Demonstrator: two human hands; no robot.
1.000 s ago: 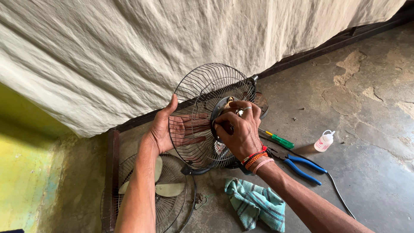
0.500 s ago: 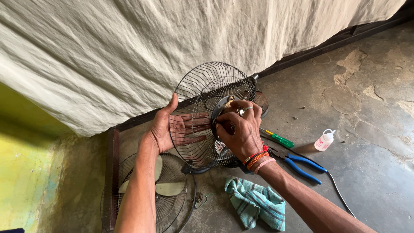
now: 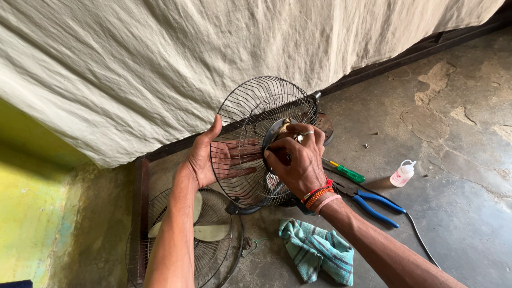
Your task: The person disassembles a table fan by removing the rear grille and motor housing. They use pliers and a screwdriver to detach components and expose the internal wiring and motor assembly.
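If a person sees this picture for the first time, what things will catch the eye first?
The round wire fan guard in the middle stands out first; the left hand lies flat behind it and the right hand grips its hub. Behind hangs a big pale cloth. On the floor at the right lie blue-handled pliers and a striped teal rag.

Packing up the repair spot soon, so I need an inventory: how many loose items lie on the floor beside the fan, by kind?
Screwdriver, green handle: 1
Pliers, blue handles: 1
Small squeeze bottle: 1
Striped teal cloth: 1
Total: 4
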